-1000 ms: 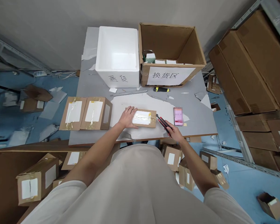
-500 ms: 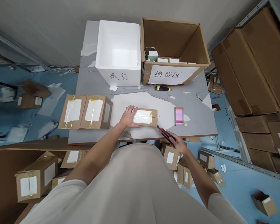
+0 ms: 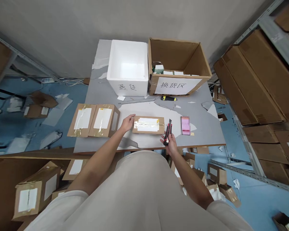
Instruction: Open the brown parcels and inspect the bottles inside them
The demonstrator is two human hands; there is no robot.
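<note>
A sealed cardboard box (image 3: 148,124) with a white label and clear tape lies lengthwise on the table in front of me. My left hand (image 3: 128,123) grips its left end, fingertips by the upper corner. In my right hand (image 3: 170,142), just beyond the box's right end, is a black and red box cutter (image 3: 168,133). Its tip points away from me; whether the blade is out I cannot tell. Right of the cutter lies a pink-screened phone (image 3: 185,125), its display blurred. Two more taped boxes, an outer one (image 3: 82,120) and an inner one (image 3: 103,120), stand at the left.
A white foam bin (image 3: 127,86) and a large open carton (image 3: 180,86) holding small boxes stand at the table's back. A yellow and black cutter (image 3: 168,98) lies before them. Shelving with big cartons (image 3: 257,80) rises at the right. Parcels (image 3: 36,189) fill the lower left.
My left hand has shifted from the box's top to its left end. The box cutter has swung from pointing at the box's corner to pointing away from me, and the view has shifted.
</note>
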